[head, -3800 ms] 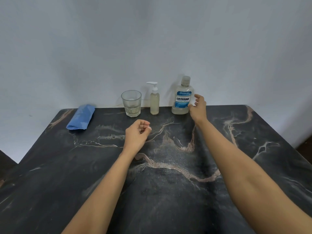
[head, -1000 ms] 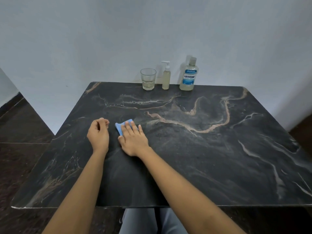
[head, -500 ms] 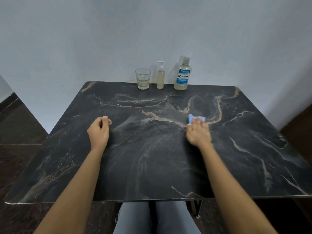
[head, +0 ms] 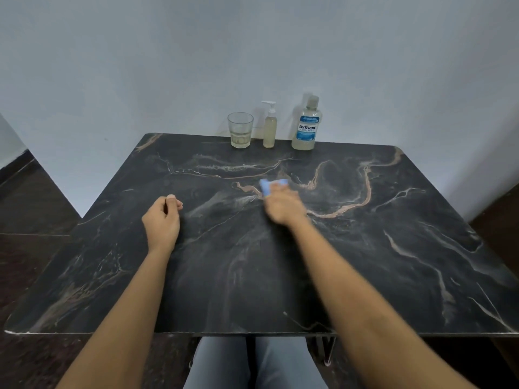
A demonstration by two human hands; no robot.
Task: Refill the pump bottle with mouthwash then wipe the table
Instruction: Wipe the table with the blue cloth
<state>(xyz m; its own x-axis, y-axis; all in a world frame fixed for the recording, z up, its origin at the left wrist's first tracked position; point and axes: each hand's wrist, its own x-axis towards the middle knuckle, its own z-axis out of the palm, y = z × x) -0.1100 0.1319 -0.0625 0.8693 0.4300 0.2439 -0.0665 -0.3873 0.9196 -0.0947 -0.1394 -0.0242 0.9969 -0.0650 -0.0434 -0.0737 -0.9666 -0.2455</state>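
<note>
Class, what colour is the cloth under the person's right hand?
Light blue. The cloth shows best in the head view, peeking out ahead of the right hand.

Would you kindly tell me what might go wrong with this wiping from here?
The right hand, motion-blurred, presses the blue cloth on the dark marble-patterned table. A sweep toward the far edge might knock the clear drinking glass, the slim pump bottle or the clear Listerine mouthwash bottle, which stand close together. The glass seems to hold a little liquid, so tipping could spill it.
</note>
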